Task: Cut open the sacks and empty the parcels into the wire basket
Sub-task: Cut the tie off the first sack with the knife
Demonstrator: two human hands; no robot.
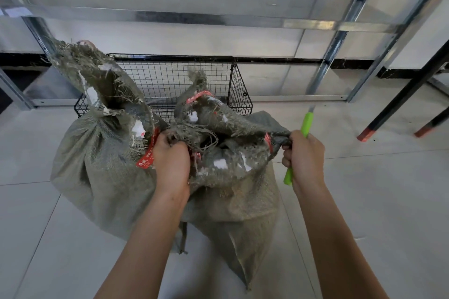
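Note:
Two grey-green woven sacks stand on the tiled floor. The left sack is full and tied at the neck, with a frayed top and a red tag. The right sack has its frayed mouth pulled apart. My left hand grips the left rim of that mouth. My right hand pinches the right rim and also holds a green-handled knife, blade pointing up and away. Behind the sacks stands the black wire basket. Its inside is mostly hidden. No parcels show in the sack's dark opening.
A metal shelving frame runs along the white wall behind the basket. Black table legs with red feet stand at the right. Light floor tiles spread around the sacks.

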